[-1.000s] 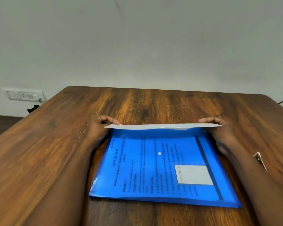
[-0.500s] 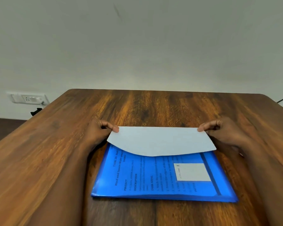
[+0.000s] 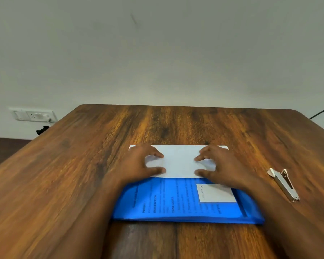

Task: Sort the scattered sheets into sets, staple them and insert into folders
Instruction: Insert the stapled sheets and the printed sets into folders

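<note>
Two bare forearms, left hand [image 3: 138,163], right hand [image 3: 223,165], no sleeves

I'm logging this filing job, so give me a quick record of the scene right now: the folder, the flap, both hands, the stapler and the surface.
folder: blue translucent folder lying flat on the table, printed sheets visible through it
flap: white flap folded down over the folder's far edge
left hand: left hand with fingers spread, pressing the flap's left part
right hand: right hand with fingers spread, pressing the flap's right part
stapler: metal stapler on the table right of the folder, untouched
surface: dark wooden table
</note>
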Motion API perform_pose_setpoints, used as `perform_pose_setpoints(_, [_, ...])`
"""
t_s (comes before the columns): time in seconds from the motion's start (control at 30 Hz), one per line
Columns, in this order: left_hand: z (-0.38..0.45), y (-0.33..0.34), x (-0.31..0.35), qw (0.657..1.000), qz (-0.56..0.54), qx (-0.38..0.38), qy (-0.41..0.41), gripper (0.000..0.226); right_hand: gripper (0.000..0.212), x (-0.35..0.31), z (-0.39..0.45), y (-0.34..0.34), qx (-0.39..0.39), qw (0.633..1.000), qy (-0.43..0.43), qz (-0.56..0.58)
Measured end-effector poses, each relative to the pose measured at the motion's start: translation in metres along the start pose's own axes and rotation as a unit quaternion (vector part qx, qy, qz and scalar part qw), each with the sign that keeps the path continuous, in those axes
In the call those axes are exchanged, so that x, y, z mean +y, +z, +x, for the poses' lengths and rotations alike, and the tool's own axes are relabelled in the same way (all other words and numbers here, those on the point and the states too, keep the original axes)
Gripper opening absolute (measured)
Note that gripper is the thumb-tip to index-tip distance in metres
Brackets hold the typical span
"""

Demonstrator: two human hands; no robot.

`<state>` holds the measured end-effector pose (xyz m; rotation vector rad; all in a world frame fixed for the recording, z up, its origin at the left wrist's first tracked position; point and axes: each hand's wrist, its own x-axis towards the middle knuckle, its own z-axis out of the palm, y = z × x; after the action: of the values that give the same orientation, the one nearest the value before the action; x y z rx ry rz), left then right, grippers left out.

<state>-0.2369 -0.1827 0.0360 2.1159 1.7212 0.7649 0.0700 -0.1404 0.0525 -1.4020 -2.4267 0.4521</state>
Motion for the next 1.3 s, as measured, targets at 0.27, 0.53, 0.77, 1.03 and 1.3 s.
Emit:
perform_pose_setpoints(0.27, [-0.02, 0.032, 0.044, 0.99, 0.092, 0.011, 0.103, 0.044, 0.04, -0.028, -0.013, 0.031, 0.062, 0.986, -0.133, -0.079])
perform_pose_setpoints(0.53, [-0.017, 0.04, 0.047, 0.989, 0.105, 0.039, 0.1, 0.025, 0.023, -0.033, -0.012, 0.043, 0.091, 0.981, -0.149, -0.089])
perform_pose_setpoints(0.77, [-0.011, 0.048, 0.046, 0.994, 0.059, 0.068, 0.058, 0.02, 0.015, -0.031, 0.0, 0.049, 0.101, 0.991, -0.091, -0.019])
perform_pose_setpoints(1.03, [-0.01, 0.049, 0.042, 0.994, 0.051, 0.077, 0.058, 0.019, 0.011, -0.032, 0.003, 0.051, 0.111, 0.991, -0.07, 0.001])
perform_pose_setpoints(1.3, [-0.015, 0.048, 0.039, 0.995, 0.046, 0.064, 0.063, 0.015, 0.013, -0.037, -0.003, 0.055, 0.129, 0.987, -0.086, -0.046])
